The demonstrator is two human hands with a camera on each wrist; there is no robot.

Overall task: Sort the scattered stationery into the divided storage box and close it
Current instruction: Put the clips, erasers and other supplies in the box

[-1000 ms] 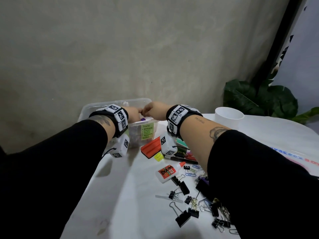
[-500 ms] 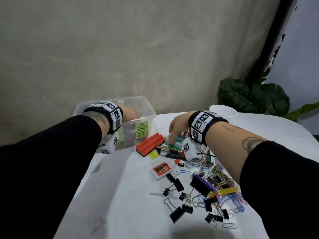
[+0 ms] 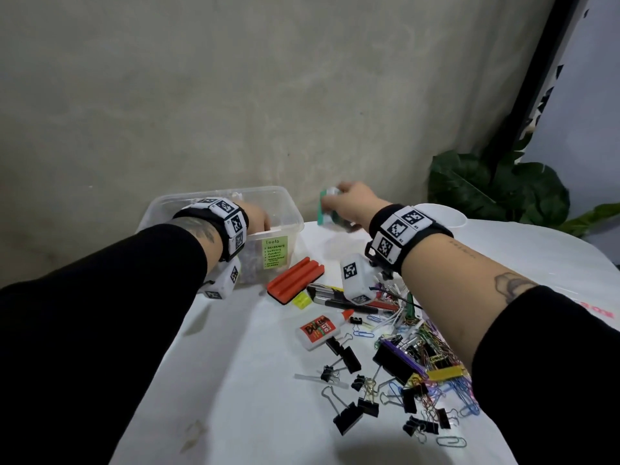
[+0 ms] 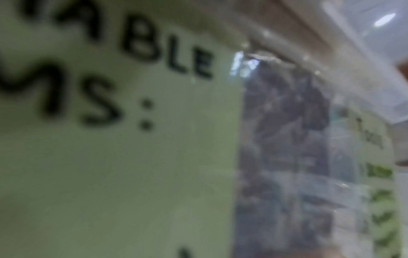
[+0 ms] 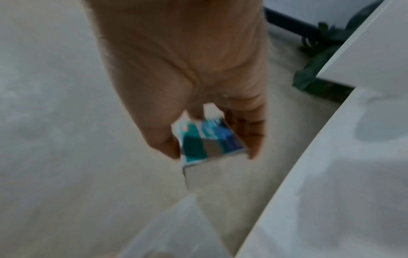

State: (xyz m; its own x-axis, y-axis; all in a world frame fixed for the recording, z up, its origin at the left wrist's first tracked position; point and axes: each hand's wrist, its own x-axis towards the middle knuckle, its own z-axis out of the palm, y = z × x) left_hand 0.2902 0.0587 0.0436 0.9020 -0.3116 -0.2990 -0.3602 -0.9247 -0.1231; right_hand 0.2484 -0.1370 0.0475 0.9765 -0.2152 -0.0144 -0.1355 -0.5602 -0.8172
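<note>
Just right of the storage box, my right hand pinches a small teal packet; box lies leftward. Left hand inside box, grip unclear.

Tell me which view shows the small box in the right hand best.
The right wrist view: the small box fills the centre, pinched between thumb and fingers of the right hand, teal and blue print visible though blurred. The head view shows only a teal edge sticking out past the knuckles. The left wrist view shows none of it.
</note>
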